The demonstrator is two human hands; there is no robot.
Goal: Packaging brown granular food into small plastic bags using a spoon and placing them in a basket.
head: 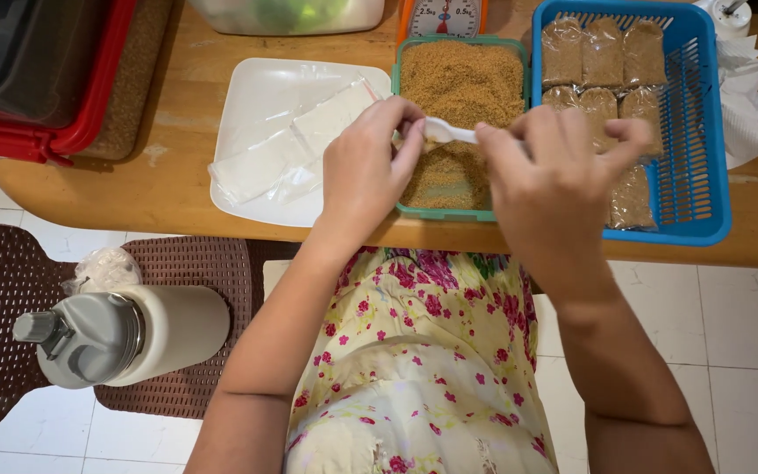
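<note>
White spoon (449, 132) pinched by fingers of left hand (363, 171) and right hand (547, 180), held above brown granules in green tray (461, 213) on worktop (168, 189). Risk judged: spoon tilted, granules spilled over tray rim. Blue basket (704, 175) of filled bags just beside.

Spoon (449, 132): only a short white stretch shows between the hands; bowl end hidden behind right hand (554, 189). What the left hand's (366, 171) fingers (405, 145) pinch cannot be told. Scale (443, 15): cut by top edge, dial only partly seen. Clear tub (287, 15) and red-rimmed bin (37, 70): cut by top and left edges. Packet (632, 197) in blue basket (704, 175): partly behind right hand. Things at right edge: too cropped to identify.
</note>
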